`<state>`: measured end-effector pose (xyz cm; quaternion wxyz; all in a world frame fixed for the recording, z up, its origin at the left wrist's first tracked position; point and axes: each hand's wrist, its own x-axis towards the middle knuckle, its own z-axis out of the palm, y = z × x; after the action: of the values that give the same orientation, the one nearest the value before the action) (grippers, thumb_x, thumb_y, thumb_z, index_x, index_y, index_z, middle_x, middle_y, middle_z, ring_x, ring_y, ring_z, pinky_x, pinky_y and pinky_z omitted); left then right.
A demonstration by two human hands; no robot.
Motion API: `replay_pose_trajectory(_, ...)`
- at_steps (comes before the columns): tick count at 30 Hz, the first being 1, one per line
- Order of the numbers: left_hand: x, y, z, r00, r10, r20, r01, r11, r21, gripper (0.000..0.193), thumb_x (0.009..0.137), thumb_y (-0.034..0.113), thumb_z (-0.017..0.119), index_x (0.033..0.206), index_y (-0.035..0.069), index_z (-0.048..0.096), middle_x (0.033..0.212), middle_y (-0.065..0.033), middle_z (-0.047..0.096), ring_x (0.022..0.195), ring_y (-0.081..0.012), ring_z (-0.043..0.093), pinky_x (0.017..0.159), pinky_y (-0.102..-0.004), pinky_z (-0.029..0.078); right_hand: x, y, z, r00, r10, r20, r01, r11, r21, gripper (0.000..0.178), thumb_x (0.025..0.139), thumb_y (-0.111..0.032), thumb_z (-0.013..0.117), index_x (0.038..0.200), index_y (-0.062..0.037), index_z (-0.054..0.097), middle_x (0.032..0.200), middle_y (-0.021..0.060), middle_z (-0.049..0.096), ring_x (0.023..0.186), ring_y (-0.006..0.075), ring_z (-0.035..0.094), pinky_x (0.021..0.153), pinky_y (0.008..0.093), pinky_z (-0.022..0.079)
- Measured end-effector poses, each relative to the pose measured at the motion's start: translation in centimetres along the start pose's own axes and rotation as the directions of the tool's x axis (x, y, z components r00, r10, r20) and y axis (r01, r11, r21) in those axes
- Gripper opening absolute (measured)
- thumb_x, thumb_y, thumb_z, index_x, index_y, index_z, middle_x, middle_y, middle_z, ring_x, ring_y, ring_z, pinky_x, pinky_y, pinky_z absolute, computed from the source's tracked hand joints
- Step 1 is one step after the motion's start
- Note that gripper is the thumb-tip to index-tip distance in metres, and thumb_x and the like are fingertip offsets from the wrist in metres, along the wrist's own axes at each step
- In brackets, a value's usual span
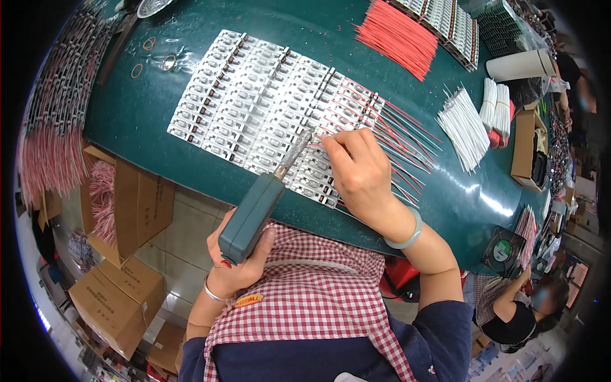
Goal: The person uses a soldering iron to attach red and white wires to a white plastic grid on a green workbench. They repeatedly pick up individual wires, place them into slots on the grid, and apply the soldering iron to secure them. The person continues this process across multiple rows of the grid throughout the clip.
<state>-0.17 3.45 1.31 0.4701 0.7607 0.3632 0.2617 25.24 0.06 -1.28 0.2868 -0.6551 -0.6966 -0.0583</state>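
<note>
My left hand (238, 261) is wrapped around the green body of a soldering gun (254, 213). Its metal tip points up and to the right, down onto the panel of small silver-white modules (254, 95) on the table. Close beside the tip, my right hand (361, 167) has thumb and finger pinched together on a thin wire, mostly hidden by the fingers; a short red end seems to show there. Several red and white wires (407, 141) stick out from the panel's right-hand row, passing behind and under my right hand.
The green table (146, 114) holds rubber bands (168, 62), a bundle of red wires (398, 38), white wires (463, 127) and a small open box (529, 149). A fan (501, 250) stands near the right edge. Cardboard boxes (121, 299) stand lower left. Another person (519, 318) sits at right.
</note>
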Motion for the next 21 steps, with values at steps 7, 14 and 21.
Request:
replay_pose_trajectory(7, -0.4, -0.2, 0.1, 0.999, -0.034, 0.018, 0.034, 0.999, 0.003, 0.021, 0.082, 0.001, 0.076, 0.101, -0.005, 0.069, 0.092, -0.0151, 0.070, 0.074, -0.0234, 0.069, 0.067, -0.0301, 0.054, 0.1, 0.0, 0.1, 1.000, -0.006, -0.001, 0.006, 1.000, -0.013, 0.030, 0.070, -0.001, 0.065, 0.099, 0.0047, 0.068, 0.089, 0.0102, 0.059, 0.080, 0.0251, 0.057, 0.063, 0.0339, 0.050)
replay_pose_trajectory(14, -0.8, -0.5, 0.1, 0.996, -0.077, 0.036, 0.077, 0.997, 0.014, 0.024, 0.080, 0.000, 0.076, 0.102, -0.005, 0.069, 0.092, -0.0153, 0.070, 0.075, -0.0235, 0.069, 0.068, -0.0302, 0.055, 0.4, -0.3, 0.0, 1.000, 0.018, -0.015, -0.018, 1.000, -0.004, 0.031, 0.070, 0.007, 0.067, 0.100, 0.0016, 0.069, 0.085, 0.0085, 0.060, 0.076, 0.0243, 0.057, 0.062, 0.0351, 0.049)
replay_pose_trajectory(21, -2.8, -2.2, 0.1, 0.997, -0.070, -0.017, 0.069, 0.997, -0.019, 0.025, 0.079, 0.003, 0.077, 0.102, -0.005, 0.070, 0.093, -0.0168, 0.071, 0.076, -0.0268, 0.071, 0.068, -0.0320, 0.056, 0.1, -0.2, -0.1, 1.000, 0.000, 0.021, 0.000, 1.000, -0.029, 0.031, 0.070, 0.000, 0.064, 0.100, 0.0045, 0.067, 0.090, 0.0104, 0.058, 0.081, 0.0249, 0.057, 0.063, 0.0339, 0.049)
